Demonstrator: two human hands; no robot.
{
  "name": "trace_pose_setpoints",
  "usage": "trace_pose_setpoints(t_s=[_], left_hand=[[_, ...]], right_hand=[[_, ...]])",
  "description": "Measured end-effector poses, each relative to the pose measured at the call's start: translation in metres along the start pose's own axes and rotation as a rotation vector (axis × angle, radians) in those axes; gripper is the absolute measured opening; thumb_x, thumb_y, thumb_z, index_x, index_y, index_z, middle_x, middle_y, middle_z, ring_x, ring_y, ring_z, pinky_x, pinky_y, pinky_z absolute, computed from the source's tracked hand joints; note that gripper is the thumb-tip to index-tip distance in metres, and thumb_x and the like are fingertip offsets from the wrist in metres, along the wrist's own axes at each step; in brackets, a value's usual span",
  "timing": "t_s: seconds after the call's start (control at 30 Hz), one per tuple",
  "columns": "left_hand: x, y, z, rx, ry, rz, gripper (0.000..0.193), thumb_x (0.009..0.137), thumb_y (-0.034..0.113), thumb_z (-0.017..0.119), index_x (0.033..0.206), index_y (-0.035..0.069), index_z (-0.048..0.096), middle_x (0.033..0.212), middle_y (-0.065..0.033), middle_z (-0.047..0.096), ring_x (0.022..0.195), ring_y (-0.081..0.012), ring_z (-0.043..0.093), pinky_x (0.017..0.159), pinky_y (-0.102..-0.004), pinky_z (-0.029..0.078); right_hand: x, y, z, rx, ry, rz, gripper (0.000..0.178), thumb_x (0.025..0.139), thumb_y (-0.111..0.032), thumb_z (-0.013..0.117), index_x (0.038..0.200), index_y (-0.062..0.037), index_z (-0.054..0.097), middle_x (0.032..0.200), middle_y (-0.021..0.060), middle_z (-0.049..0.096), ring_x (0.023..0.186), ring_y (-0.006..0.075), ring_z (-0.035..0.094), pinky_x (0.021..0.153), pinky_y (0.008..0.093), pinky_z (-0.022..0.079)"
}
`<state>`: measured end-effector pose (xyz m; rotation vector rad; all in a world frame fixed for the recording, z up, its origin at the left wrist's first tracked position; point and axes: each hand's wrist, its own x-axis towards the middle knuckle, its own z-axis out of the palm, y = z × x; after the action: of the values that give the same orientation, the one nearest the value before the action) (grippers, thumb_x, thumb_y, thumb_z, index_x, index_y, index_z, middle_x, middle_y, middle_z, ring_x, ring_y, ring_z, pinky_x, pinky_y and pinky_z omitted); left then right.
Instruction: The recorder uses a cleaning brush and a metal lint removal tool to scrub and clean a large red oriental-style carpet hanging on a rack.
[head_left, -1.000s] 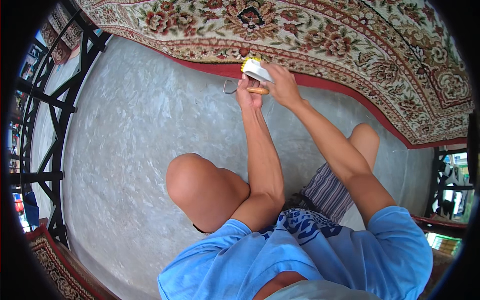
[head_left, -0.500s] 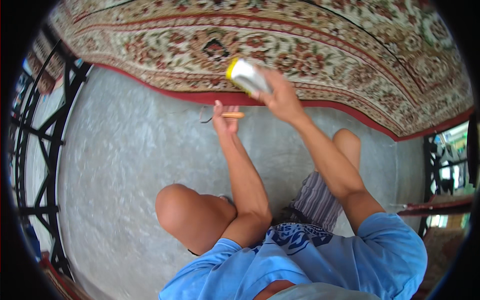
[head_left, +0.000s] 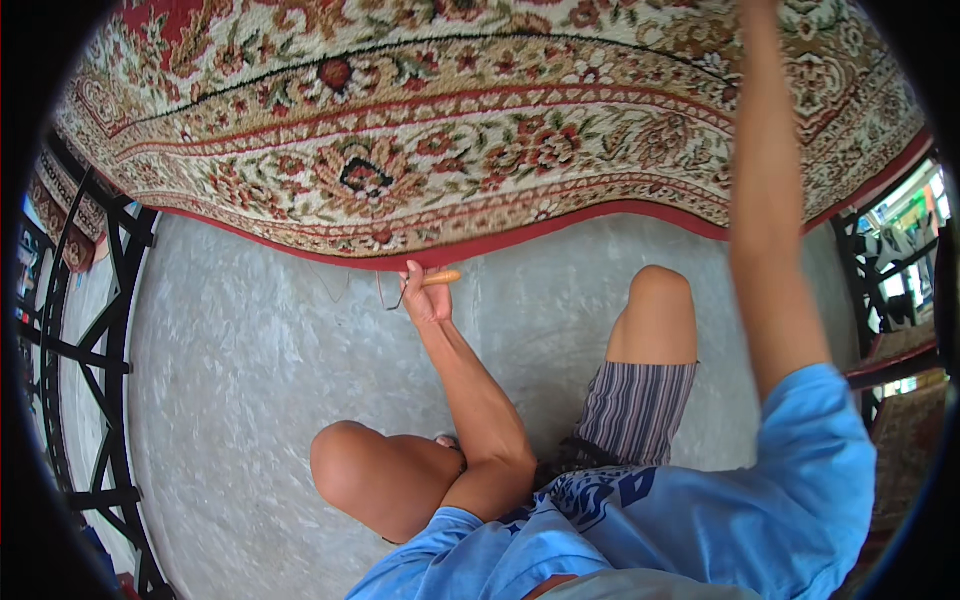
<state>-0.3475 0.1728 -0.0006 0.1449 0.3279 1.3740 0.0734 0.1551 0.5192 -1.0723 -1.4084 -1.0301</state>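
A patterned carpet [head_left: 400,120] in cream, brown and red hangs across the far part of the view, edged by a red binding [head_left: 560,220]. At its lower edge is my left hand [head_left: 429,302], closed round a tool with an orange-brown wooden handle [head_left: 442,278] and a thin, bent metal end. My thumb and fingertips meet the red binding; whether they pinch it is hard to tell. My right arm [head_left: 768,230], blurred, stretches up over the carpet's right side, and its hand is past the top of the picture.
Smooth grey concrete floor [head_left: 240,380] lies below the carpet. Black metal trusses [head_left: 112,360] stand at the left, with another frame [head_left: 895,265] at the right. My bent knees [head_left: 665,315] are either side of my left forearm. A thin thread [head_left: 338,290] dangles by the binding.
My right hand, which held a white and yellow object over the carpet, has swung up and right out of view. My left hand and the carpet edge by it appear lower.
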Motion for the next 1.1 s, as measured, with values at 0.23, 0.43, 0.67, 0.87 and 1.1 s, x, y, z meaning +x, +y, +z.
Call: trace_pose_setpoints(t_s=[0.23,0.43,0.67,0.87,1.1], left_hand=[[0.017,-0.031,0.025,0.039,0.025,-0.016,0.034,0.096,0.018,0.070,0.124,0.014,0.053,0.119,-0.0087,0.061,0.107,-0.0293,0.060,0.102,-0.0570,0.046],[0.012,-0.029,0.000,-0.090,0.001,0.113,0.029,0.095,0.020,0.072,0.112,0.016,0.048,0.102,-0.0039,0.054,0.098,-0.0228,0.054,0.105,-0.0521,0.041],[0.008,-0.072,0.022,-0.071,0.024,-0.099,0.025,0.096,0.021,0.070,0.108,0.016,0.048,0.108,-0.0032,0.058,0.106,-0.0218,0.054,0.116,-0.0552,0.033],[0.000,-0.056,0.014,0.042,0.081,-0.035,0.027,0.096,0.024,0.070,0.110,0.017,0.048,0.105,-0.0034,0.060,0.101,-0.0224,0.058,0.111,-0.0542,0.037],[0.020,-0.075,0.022,0.049,0.214,-0.080,0.034,0.095,0.024,0.072,0.117,0.011,0.049,0.115,-0.0076,0.059,0.107,-0.0246,0.059,0.101,-0.0545,0.047]], right_hand=[[-0.420,-0.218,0.031,0.201,-0.817,0.615,0.044,0.086,-0.008,0.065,0.130,-0.0086,0.062,0.125,0.0191,0.065,0.117,0.0383,0.060,0.102,0.0461,0.047],[-0.227,-0.133,-0.005,0.102,-0.441,0.217,0.046,0.086,-0.001,0.060,0.132,-0.0012,0.058,0.123,0.0183,0.066,0.117,0.0346,0.060,0.102,0.0429,0.046],[0.050,0.056,-0.102,-0.418,0.028,0.034,0.045,0.094,-0.019,0.065,0.135,-0.0025,0.058,0.126,0.0194,0.064,0.119,0.0353,0.061,0.097,0.0420,0.049],[-0.247,-0.085,0.037,0.028,-0.223,0.422,0.035,0.088,-0.013,0.066,0.121,-0.0001,0.066,0.114,0.0230,0.068,0.111,0.0386,0.061,0.099,0.0486,0.046],[-0.387,-0.184,0.002,0.367,-0.718,0.548,0.053,0.086,-0.008,0.069,0.137,-0.0065,0.058,0.127,0.0191,0.063,0.120,0.0365,0.058,0.106,0.0453,0.044]])
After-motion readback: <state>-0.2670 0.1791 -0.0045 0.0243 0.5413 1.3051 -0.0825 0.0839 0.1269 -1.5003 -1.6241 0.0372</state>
